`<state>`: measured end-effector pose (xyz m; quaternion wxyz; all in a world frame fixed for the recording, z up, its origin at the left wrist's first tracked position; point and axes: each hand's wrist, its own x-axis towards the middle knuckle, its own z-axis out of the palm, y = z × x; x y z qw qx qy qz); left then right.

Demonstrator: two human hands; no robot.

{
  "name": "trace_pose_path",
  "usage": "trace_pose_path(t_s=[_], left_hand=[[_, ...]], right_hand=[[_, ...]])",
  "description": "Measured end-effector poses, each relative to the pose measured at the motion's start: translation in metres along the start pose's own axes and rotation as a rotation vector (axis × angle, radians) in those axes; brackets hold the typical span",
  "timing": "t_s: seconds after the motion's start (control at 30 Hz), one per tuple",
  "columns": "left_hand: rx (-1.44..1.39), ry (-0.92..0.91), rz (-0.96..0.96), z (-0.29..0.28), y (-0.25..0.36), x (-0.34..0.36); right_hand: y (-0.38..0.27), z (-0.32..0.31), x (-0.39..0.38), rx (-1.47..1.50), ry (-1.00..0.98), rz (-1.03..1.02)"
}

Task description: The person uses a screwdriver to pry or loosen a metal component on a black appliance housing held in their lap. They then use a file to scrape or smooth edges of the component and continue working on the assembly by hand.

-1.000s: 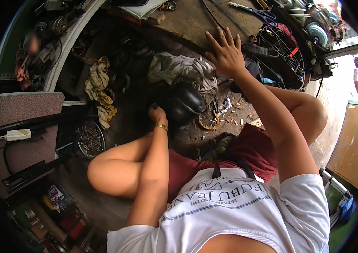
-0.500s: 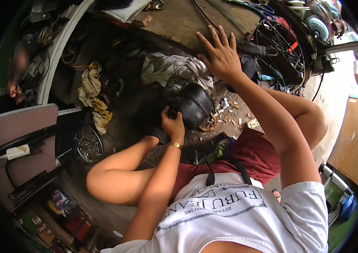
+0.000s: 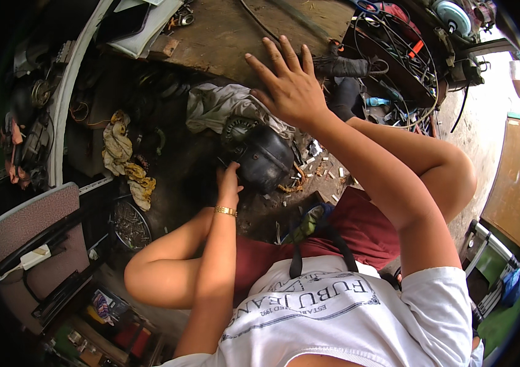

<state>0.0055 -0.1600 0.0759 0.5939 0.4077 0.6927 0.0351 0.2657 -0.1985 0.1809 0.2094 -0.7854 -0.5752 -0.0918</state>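
Left hand [image 3: 229, 183]: brought down from higher up, fingers now curled against the side of the black motor housing [image 3: 264, 160].
Motor housing: lay on the floor before the knees, beside a grey cloth [image 3: 217, 105].
Right hand [image 3: 289, 85]: lifted above, fingers spread, grasping nothing.

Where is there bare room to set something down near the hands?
The brown board is bare between the right hand and the wood block. Crowded: the black motor housing at the left hand, grey cloth, wire tangle.
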Motion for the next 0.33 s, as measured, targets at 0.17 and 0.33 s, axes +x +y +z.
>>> trace_pose_path(t_s=[0.17, 0.33], left_hand=[[-0.011, -0.107, -0.044, -0.013, 0.002, 0.018], [-0.093, -0.081, -0.004, -0.010, -0.007, 0.018]], right_hand=[[0.002, 0.000, -0.001, 0.045, 0.007, 0.005], [0.004, 0.000, 0.000, 0.079, 0.012, 0.012]])
